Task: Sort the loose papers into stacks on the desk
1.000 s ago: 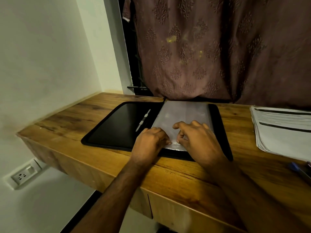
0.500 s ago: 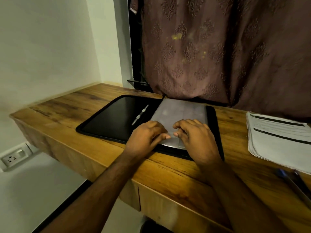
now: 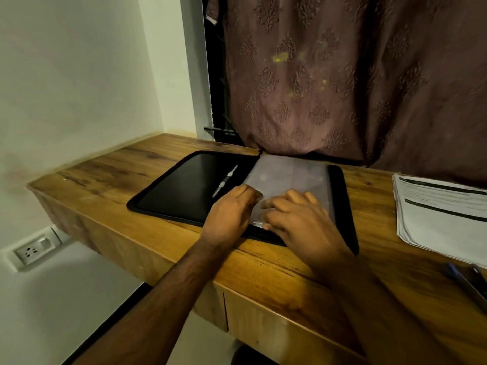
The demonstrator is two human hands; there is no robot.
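Both hands, left hand point(image 3: 229, 214) and right hand point(image 3: 297, 219), are curled at the near corner of the plastic sleeves point(image 3: 292, 177) in the open folder point(image 3: 184, 191) on the desk point(image 3: 131, 164). They look thin, floppy and slippery, so I'd pinch the edge; can't tell if either's actually gripping.

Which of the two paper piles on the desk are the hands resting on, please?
The plastic-sleeved pile inside the open black folder; the printed stack lies untouched at right.
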